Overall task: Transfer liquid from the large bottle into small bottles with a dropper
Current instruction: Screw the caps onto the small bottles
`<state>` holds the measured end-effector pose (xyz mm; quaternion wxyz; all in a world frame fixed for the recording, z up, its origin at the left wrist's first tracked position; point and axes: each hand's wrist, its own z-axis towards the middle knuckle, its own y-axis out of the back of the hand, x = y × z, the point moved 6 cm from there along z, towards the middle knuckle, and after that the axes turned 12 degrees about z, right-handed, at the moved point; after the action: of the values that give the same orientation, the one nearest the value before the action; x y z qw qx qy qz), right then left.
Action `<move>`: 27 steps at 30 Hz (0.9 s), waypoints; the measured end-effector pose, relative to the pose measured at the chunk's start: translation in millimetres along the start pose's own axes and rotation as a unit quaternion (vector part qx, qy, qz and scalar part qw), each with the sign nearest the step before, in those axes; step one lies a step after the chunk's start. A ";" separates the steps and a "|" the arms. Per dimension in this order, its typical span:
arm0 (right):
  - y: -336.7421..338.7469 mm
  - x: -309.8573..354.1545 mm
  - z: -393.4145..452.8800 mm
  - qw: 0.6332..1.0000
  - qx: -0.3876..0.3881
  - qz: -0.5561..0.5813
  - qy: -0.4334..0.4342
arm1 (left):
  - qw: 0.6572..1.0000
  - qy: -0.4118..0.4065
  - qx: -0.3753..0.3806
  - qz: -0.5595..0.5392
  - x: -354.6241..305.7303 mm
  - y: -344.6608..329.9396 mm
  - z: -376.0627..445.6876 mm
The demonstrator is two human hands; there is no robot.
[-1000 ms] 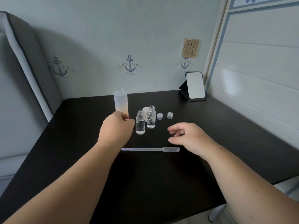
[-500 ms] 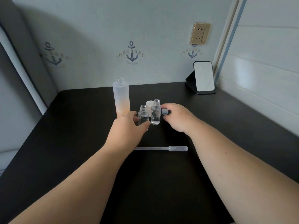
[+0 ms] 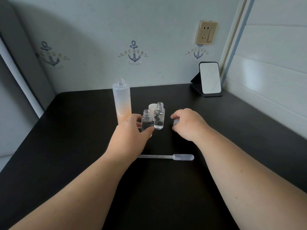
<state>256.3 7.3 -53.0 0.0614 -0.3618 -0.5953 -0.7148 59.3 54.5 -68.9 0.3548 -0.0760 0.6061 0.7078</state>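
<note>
On the black worktop (image 3: 232, 130) stand one tall frosted large bottle (image 3: 122, 100), uncapped, and two small clear glass bottles (image 3: 159, 116), the left hand (image 3: 131, 138) gripping the nearer, the right hand (image 3: 187, 123) pinching one small cap (image 3: 175, 122), one plastic dropper (image 3: 167, 157) lying nearer.

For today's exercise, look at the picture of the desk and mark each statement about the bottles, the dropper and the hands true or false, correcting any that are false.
1. The dropper lies flat on the black desk. True.
2. The large bottle has its cap on. False: its neck is open.
3. The left hand holds the shorter small bottle. True.
4. The right hand holds the dropper. False: it is curled over a small cap.
5. Both small bottles are empty. False: the taller small bottle holds clear liquid, and so does the shorter.
</note>
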 end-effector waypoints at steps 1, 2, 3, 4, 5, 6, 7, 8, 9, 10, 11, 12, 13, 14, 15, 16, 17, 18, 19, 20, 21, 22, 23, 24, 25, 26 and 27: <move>0.2 2.8 -1.7 1.000 0.003 -0.009 0.002 | 1.000 -0.001 0.004 0.001 -1.0 -0.2 0.0; 1.0 5.5 -3.6 1.000 0.007 -0.017 0.005 | 1.000 -0.003 0.008 0.001 -1.7 -0.6 -0.3; 1.4 8.2 -5.3 1.000 0.015 -0.022 0.006 | 1.000 -0.007 0.011 0.003 -2.5 -0.8 -0.7; 2.3 10.4 -7.8 0.999 0.026 -0.025 0.003 | 1.000 -0.009 0.012 0.004 -3.2 -0.7 -1.2; 4.6 11.6 -10.4 0.999 0.036 -0.023 -0.003 | 1.000 -0.010 0.011 0.005 -3.4 -0.4 -1.9; 9.1 11.8 -12.0 0.999 0.039 -0.014 -0.008 | 1.000 -0.011 0.010 0.005 -3.5 -0.1 -1.7; 14.4 11.3 -13.2 0.999 0.034 0.006 -0.009 | 1.000 -0.012 0.009 0.007 -3.1 0.3 -1.6; 20.6 10.9 -14.7 0.999 0.022 0.035 -0.007 | 1.000 -0.014 0.008 0.008 -2.6 0.9 -1.9; 26.8 10.4 -16.4 0.997 0.008 0.074 -0.002 | 1.000 -0.015 0.008 0.010 -2.6 1.5 -1.8; 32.1 10.4 -17.8 0.992 -0.009 0.123 0.003 | 1.000 -0.015 0.008 0.011 -2.2 2.0 -1.8; 35.5 11.3 -18.8 0.984 -0.025 0.176 0.012 | 1.000 -0.016 0.006 0.011 -2.3 2.6 -1.5; 36.7 13.5 -20.5 0.973 -0.040 0.226 0.027 | 1.000 -0.018 0.005 0.014 -2.8 3.3 -1.5; 35.2 17.1 -22.4 0.961 -0.052 0.265 0.052 | 1.000 -0.020 0.003 0.018 -3.9 4.3 -1.8; 31.5 20.7 -24.7 0.950 -0.060 0.296 0.082 | 1.000 -0.023 -0.001 0.020 -4.9 5.3 -2.5; 26.2 23.7 -26.6 0.939 -0.064 0.318 0.112 | 0.999 -0.027 -0.005 0.021 -6.1 6.5 -3.3; 20.0 25.8 -28.9 0.931 -0.063 0.333 0.135 | 0.999 -0.033 -0.009 0.022 -7.1 7.7 -4.4; 14.1 26.5 -30.7 0.926 -0.059 0.342 0.150 | 0.999 -0.040 -0.013 0.025 -8.4 8.8 -5.6; 9.2 26.3 -31.5 0.923 -0.056 0.344 0.161 | 0.998 -0.049 -0.018 0.031 -9.4 9.8 -6.8; 6.2 25.7 -31.5 0.924 -0.056 0.338 0.172 | 0.998 -0.056 -0.022 0.035 -10.2 10.8 -7.6; 5.4 25.4 -31.6 0.924 -0.061 0.330 0.183 | 0.997 -0.064 -0.026 0.037 -10.8 11.5 -8.2; 6.1 25.7 -32.0 0.923 -0.069 0.324 0.194 | 0.996 -0.070 -0.028 0.037 -11.6 11.8 -8.4; 7.5 26.6 -32.7 0.921 -0.075 0.322 0.204 | 0.996 -0.076 -0.028 0.036 -12.0 11.7 -8.7; 8.7 27.8 -33.6 0.919 -0.080 0.321 0.216 | 0.996 -0.081 -0.027 0.033 -12.3 11.7 -8.8; 9.3 29.4 -34.8 0.917 -0.083 0.318 0.228 | 0.996 -0.085 -0.025 0.030 -12.6 11.8 -9.3; 9.2 31.2 -36.2 0.915 -0.084 0.312 0.240 | 0.995 -0.089 -0.024 0.029 -13.4 12.1 -10.0; 9.0 33.0 -37.5 0.915 -0.085 0.303 0.253 | 0.995 -0.093 -0.025 0.030 -14.2 12.5 -10.8; 8.5 34.6 -38.4 0.915 -0.086 0.293 0.263 | 0.994 -0.099 -0.026 0.034 -15.1 12.6 -11.2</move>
<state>218.4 -17.7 -26.9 0.3910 -0.3222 -0.3612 -0.7828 59.3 37.9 -53.4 0.3868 0.0054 0.5519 0.7388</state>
